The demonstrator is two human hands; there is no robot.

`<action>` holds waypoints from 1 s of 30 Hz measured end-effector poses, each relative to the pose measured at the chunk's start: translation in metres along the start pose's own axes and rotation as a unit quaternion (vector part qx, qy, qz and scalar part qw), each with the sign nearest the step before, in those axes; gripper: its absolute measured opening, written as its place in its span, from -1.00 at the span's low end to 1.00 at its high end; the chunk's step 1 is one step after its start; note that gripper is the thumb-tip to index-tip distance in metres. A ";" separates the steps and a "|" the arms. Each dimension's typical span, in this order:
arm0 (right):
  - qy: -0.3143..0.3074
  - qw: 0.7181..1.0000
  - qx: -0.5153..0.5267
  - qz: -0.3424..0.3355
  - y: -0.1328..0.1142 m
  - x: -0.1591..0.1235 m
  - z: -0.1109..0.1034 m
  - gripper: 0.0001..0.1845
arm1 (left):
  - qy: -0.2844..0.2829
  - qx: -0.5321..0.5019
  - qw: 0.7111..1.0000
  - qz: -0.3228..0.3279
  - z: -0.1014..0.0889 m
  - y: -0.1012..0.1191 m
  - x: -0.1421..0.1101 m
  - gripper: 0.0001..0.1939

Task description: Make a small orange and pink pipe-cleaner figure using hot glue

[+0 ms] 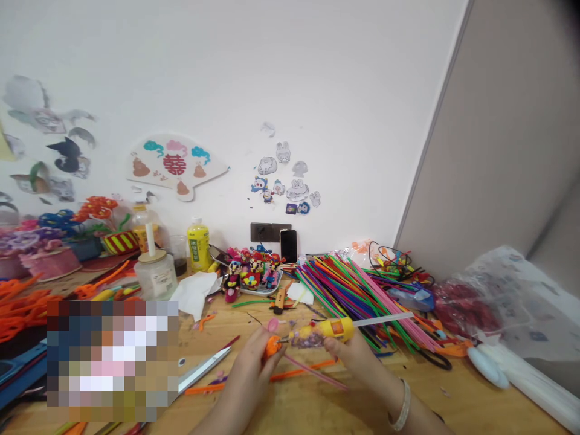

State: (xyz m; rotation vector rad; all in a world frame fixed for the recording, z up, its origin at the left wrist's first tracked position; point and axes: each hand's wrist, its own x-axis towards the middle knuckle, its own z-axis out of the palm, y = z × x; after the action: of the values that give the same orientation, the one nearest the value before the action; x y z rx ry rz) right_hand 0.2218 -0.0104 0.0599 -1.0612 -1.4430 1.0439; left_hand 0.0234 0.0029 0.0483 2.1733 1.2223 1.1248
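Note:
My right hand grips a yellow glue gun with a white glue stick poking out of its back end to the right. The gun's tip points left at a small orange pipe-cleaner piece pinched in my left hand. A pink bit sits just above that piece. A pale bracelet circles my right wrist. Both hands hover low over the wooden table, above loose orange and pink pipe cleaners.
A big pile of coloured pipe cleaners lies right of centre. Scissors lie left of my hands. Small figurines, a phone, a yellow bottle, a jar and plastic bags crowd the back and right.

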 end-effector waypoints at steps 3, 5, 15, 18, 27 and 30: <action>0.001 1.000 -0.003 -0.007 -0.001 0.000 0.000 -0.47 | -0.001 -0.004 1.000 0.000 0.001 -0.003 0.000 -0.84; -0.004 1.000 -0.004 -0.017 -0.003 0.000 -0.001 -0.49 | 0.001 -0.006 1.000 -0.002 0.001 -0.003 0.000 -0.84; 0.004 0.998 -0.031 -0.057 0.009 0.002 -0.006 -0.58 | 0.000 0.003 1.000 -0.017 0.001 -0.001 0.000 -0.83; -0.022 0.996 -0.037 -0.077 0.008 0.002 -0.007 -0.60 | 0.000 0.005 1.000 -0.015 0.001 -0.001 0.000 -0.83; 0.008 0.999 -0.014 -0.032 0.012 0.001 -0.004 -0.56 | 0.003 -0.010 1.000 -0.011 0.001 -0.001 -0.001 -0.84; 0.019 0.999 -0.026 -0.034 0.019 0.002 -0.007 -0.58 | 0.000 -0.005 1.000 -0.014 0.000 0.000 -0.001 -0.86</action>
State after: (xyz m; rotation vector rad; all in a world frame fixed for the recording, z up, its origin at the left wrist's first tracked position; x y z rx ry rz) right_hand 0.2298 -0.0035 0.0428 -1.0566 -1.4723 0.9362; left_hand 0.0233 0.0022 0.0474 2.1411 1.2411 1.1172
